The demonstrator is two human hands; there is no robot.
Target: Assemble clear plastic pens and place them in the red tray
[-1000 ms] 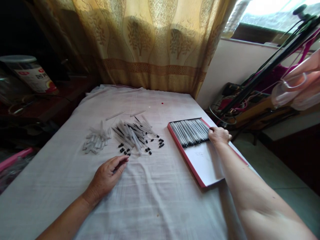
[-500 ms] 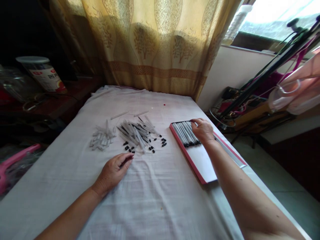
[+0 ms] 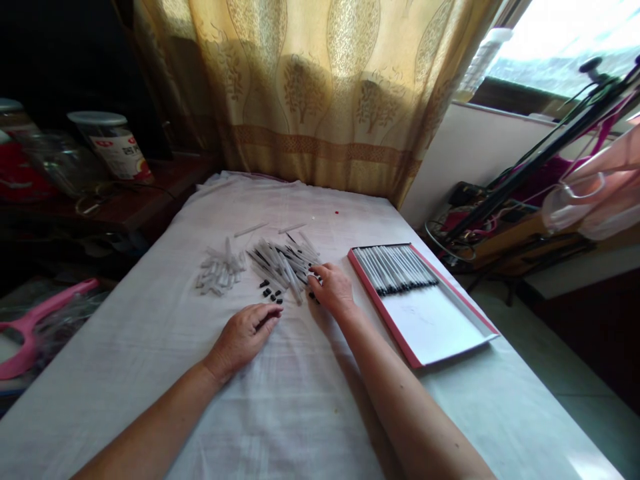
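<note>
Clear pen barrels and thin dark refills lie in a loose pile (image 3: 280, 261) on the white sheet. Short translucent caps (image 3: 219, 272) form a heap to its left, and small black plugs (image 3: 273, 295) are scattered in front. My left hand (image 3: 247, 337) rests on the sheet beside those plugs, fingers curled and fingertips close to the thumb; whether anything is between them is hidden. At the pile's right edge is my right hand (image 3: 333, 288), thumb and forefinger apart over some black plugs. A shallow pink-edged box (image 3: 417, 323) holds a row of pens (image 3: 395, 269) with black ends.
Two single clear tubes (image 3: 251, 229) lie behind the pile, with a small red bit (image 3: 337, 213) further right. A patterned curtain (image 3: 330, 87) hangs at the back. Jars (image 3: 117, 143) stand on a dark side table at left; a black pole (image 3: 530, 157) leans at right.
My right hand has come from the row of pens in the box leftward to the pile's right edge. My left hand keeps its place and curled pose. The view has shifted slightly.
</note>
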